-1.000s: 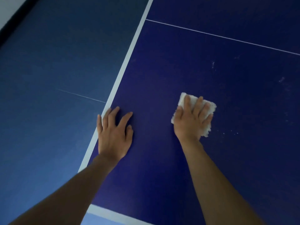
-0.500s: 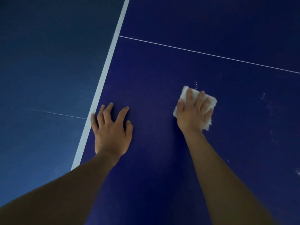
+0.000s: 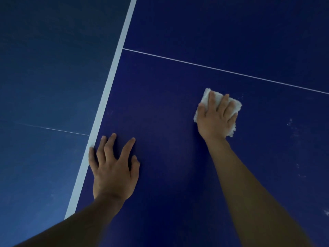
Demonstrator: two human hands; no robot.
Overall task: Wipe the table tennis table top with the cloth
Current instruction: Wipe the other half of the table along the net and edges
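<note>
White cloth lies pressed under the right hand on the table top.

- Dull blue floor, matte, filling the left side beyond the white-edged dark blue desk.
- Thin pale line across that floor, slanting, ending at the desk's edge.
- Faint whitish specks, scattered on the desk at far right.

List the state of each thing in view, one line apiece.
cloth: white, lying flat on the table top, under the right hand.
right hand: fingers spread, pressing the cloth down.
left hand: open, palm down on the table top, little finger at the white edge line.
table top: dark blue, with pale specks to the right of the cloth.
</note>
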